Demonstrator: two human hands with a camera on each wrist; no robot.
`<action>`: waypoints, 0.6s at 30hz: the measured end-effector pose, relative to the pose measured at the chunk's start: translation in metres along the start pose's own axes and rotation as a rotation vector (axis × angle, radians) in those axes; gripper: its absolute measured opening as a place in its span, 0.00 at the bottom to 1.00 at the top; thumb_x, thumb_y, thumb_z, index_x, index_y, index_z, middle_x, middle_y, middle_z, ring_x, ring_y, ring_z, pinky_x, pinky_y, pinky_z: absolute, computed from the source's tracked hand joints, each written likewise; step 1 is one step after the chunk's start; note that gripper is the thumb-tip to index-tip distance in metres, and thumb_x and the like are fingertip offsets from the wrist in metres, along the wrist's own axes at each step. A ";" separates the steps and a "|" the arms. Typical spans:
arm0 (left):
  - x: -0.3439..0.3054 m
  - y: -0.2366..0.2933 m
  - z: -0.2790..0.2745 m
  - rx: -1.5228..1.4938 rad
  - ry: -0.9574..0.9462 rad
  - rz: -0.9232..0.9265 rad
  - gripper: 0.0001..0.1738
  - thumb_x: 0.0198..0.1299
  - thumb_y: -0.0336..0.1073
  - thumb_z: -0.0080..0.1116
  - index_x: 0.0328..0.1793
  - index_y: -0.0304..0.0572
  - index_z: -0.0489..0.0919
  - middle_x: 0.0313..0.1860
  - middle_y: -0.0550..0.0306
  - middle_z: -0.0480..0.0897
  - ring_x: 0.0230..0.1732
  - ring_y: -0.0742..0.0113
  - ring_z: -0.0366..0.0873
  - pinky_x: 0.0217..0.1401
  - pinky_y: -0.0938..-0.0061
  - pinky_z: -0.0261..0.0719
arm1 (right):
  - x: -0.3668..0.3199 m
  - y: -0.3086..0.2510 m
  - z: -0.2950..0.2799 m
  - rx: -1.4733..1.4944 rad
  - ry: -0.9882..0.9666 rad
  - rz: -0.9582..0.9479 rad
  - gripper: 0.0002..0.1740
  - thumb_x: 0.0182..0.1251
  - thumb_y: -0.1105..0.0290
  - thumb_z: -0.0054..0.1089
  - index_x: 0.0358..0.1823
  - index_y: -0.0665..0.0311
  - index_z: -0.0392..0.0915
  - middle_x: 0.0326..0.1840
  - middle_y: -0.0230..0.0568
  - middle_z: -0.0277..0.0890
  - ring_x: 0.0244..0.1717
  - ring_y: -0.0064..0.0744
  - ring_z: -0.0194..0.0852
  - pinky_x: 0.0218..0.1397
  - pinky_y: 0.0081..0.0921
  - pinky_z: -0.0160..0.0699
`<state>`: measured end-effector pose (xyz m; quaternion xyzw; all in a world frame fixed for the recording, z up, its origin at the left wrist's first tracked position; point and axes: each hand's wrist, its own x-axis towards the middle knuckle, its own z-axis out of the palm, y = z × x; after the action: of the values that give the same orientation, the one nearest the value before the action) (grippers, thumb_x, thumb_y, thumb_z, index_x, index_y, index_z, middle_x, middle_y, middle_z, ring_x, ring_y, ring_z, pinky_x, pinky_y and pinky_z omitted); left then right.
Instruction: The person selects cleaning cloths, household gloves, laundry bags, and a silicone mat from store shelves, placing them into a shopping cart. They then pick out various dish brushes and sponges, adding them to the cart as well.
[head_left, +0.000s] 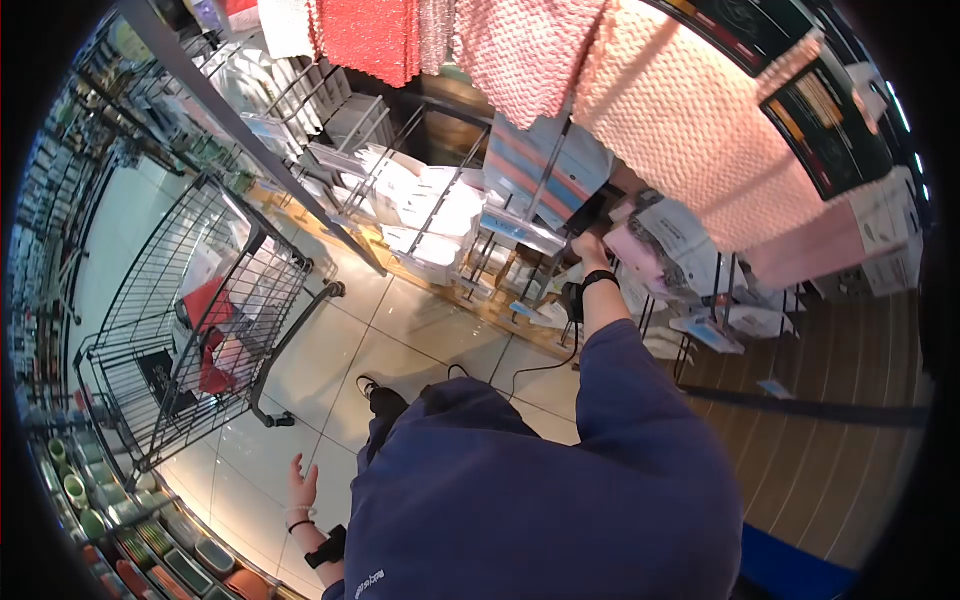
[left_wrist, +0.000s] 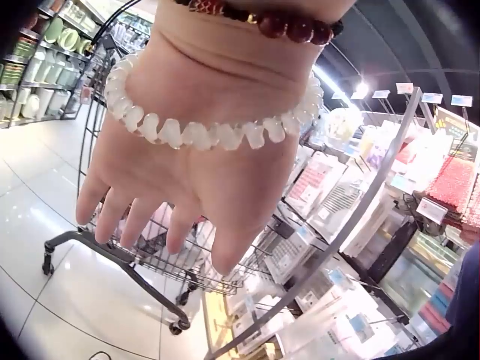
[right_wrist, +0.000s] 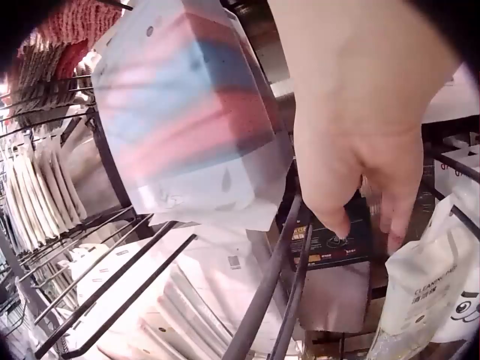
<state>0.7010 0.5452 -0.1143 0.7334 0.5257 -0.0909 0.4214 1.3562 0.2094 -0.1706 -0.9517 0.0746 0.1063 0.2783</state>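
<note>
My right hand (right_wrist: 360, 150) reaches down among the display hooks. Its thumb overlaps a black printed label (right_wrist: 330, 244) on a pale pink package (right_wrist: 334, 296), while the fingers point down just right of the label, apart from the thumb. To its left hangs a clear bag of pink-and-blue striped cloth (right_wrist: 191, 112); on its right is a white "cleaning" pouch (right_wrist: 420, 277). In the head view the right hand (head_left: 590, 248) is at the rack below the peach towel (head_left: 690, 130). My left hand (left_wrist: 195, 172) hangs free at my side, fingers loosely spread, holding nothing.
A wire shopping cart (head_left: 165, 320) with red and white goods stands on the tiled floor to my left. Black metal hooks (right_wrist: 262, 300) jut out from the rack. A slanted metal post (head_left: 250, 140) rises between cart and display. Dishes (head_left: 190, 570) line a shelf at lower left.
</note>
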 end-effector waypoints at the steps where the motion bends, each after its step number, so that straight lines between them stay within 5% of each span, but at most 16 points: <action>1: -0.007 -0.010 0.002 -0.008 0.011 -0.010 0.31 0.54 0.41 0.55 0.63 0.42 0.60 0.61 0.48 0.65 0.61 0.51 0.62 0.59 0.61 0.62 | 0.019 0.009 0.005 -0.001 -0.009 -0.014 0.44 0.43 0.72 0.60 0.62 0.73 0.48 0.60 0.63 0.57 0.61 0.50 0.58 0.60 0.31 0.61; 7: -0.032 -0.031 0.011 -0.030 0.054 -0.131 0.31 0.54 0.41 0.55 0.63 0.42 0.59 0.62 0.48 0.63 0.61 0.52 0.61 0.53 0.63 0.68 | 0.122 0.052 0.045 -0.363 0.015 -0.342 0.40 0.50 0.64 0.58 0.64 0.66 0.50 0.60 0.58 0.58 0.62 0.48 0.57 0.61 0.32 0.62; 11: -0.033 -0.016 0.014 0.033 0.014 -0.157 0.31 0.55 0.42 0.55 0.63 0.43 0.59 0.60 0.45 0.65 0.58 0.53 0.65 0.48 0.66 0.72 | 0.069 0.006 0.006 -0.212 -0.123 -0.209 0.44 0.44 0.67 0.63 0.63 0.69 0.51 0.61 0.56 0.58 0.62 0.46 0.57 0.59 0.29 0.63; 13: -0.031 -0.008 0.017 0.063 -0.006 -0.149 0.31 0.55 0.42 0.55 0.63 0.44 0.59 0.59 0.43 0.65 0.57 0.53 0.67 0.47 0.66 0.73 | 0.057 -0.001 0.002 -0.536 -0.126 -0.245 0.42 0.48 0.57 0.61 0.63 0.67 0.53 0.60 0.57 0.59 0.62 0.49 0.56 0.64 0.31 0.56; 18: -0.026 0.022 0.011 0.072 -0.028 -0.157 0.30 0.55 0.42 0.54 0.63 0.46 0.60 0.57 0.42 0.67 0.56 0.54 0.68 0.48 0.66 0.73 | 0.083 0.038 0.054 -0.422 -0.203 -0.100 0.41 0.50 0.56 0.59 0.63 0.64 0.52 0.60 0.56 0.59 0.63 0.50 0.54 0.63 0.35 0.56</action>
<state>0.7113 0.5172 -0.0946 0.7032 0.5722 -0.1528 0.3934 1.4203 0.2001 -0.2546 -0.9757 -0.0246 0.2007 0.0844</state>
